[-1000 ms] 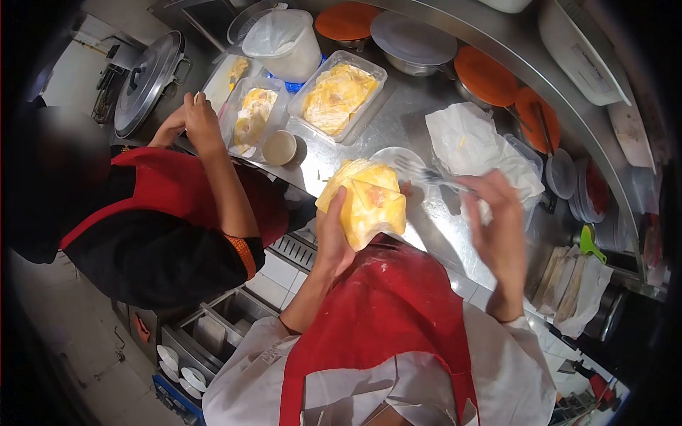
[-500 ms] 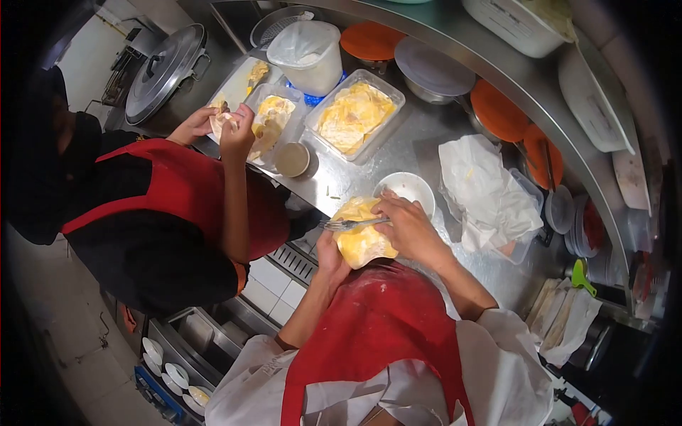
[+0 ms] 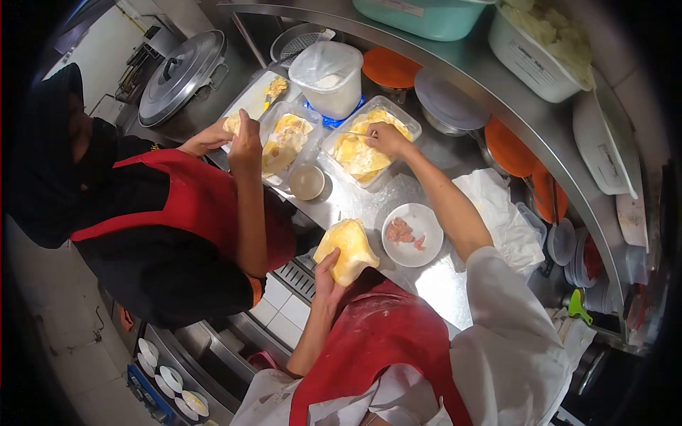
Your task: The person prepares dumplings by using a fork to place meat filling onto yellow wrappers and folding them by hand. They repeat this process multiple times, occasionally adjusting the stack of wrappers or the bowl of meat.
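Note:
My left hand [image 3: 327,282] holds a floppy yellow wrapper sheet [image 3: 347,248] in front of my apron, thumb on top and the other fingers hidden underneath. My right hand [image 3: 388,139] reaches over a clear plastic tub [image 3: 416,129] of folded yellow sheets with white patches [image 3: 359,157]. Its fingers are closed on a fork [image 3: 359,134], of which only a thin metal length shows. A white bowl [image 3: 435,241] with some pink raw meat [image 3: 401,231] stands on the steel counter, to the right of the yellow wrapper.
On the left, a co-worker in a red apron [image 3: 186,186] pinches a pale piece over a second tub [image 3: 288,145]. A small cup [image 3: 307,182], a lined white bucket [image 3: 328,74] and crumpled white paper [image 3: 490,220] stand around. A steel shelf [image 3: 497,99] curves overhead.
My right hand has moved forward and left with the fork, from the yellow wrapper to the tub. The bowl's meat has come into view. My left hand keeps hold of the wrapper.

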### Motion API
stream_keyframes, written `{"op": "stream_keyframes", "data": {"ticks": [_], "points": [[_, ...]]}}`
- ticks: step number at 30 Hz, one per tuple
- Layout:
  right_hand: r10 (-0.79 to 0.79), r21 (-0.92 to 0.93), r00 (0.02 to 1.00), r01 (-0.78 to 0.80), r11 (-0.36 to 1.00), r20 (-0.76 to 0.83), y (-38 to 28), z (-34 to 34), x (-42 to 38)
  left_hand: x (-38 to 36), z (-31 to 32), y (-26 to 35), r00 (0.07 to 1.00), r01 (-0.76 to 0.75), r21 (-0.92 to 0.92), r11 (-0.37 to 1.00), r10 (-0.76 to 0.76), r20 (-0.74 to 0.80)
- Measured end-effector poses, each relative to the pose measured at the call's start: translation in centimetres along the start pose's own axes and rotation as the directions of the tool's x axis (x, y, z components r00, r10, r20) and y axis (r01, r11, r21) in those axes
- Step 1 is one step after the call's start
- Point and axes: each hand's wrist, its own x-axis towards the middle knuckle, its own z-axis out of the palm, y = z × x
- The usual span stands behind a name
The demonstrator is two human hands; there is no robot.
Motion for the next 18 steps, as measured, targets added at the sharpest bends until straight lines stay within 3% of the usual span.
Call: {"op": "stream_keyframes", "data": {"ticks": [8, 12, 15, 18], "points": [[0.042, -0.049, 0.999, -0.043, 0.998, -0.03, 1.1, 0.2, 0.6, 0.7, -0.6, 0.6, 1.0, -0.001, -0.076, 0.997, 0.001, -0.006], [0.064, 0.051, 0.997, -0.062, 0.997, -0.04, 0.4, -1.3, -0.2, 0.9, 0.0, 1.3, 0.998, 0.026, -0.101, 0.995, -0.02, 0.059], [0.037, 0.115, 0.998, -0.03, 0.993, -0.059, -1.5, -4.3, -0.7, 0.5, 0.7, 1.3, 0.999, 0.018, -0.102, 0.995, -0.013, 0.05], [-0.056, 0.052, 0.997, 0.059, 0.997, -0.058, -4.6, -7.7, -1.8, 0.2, 1.0, 1.2, 0.999, 0.011, -0.079, 0.997, -0.008, 0.041]]}}
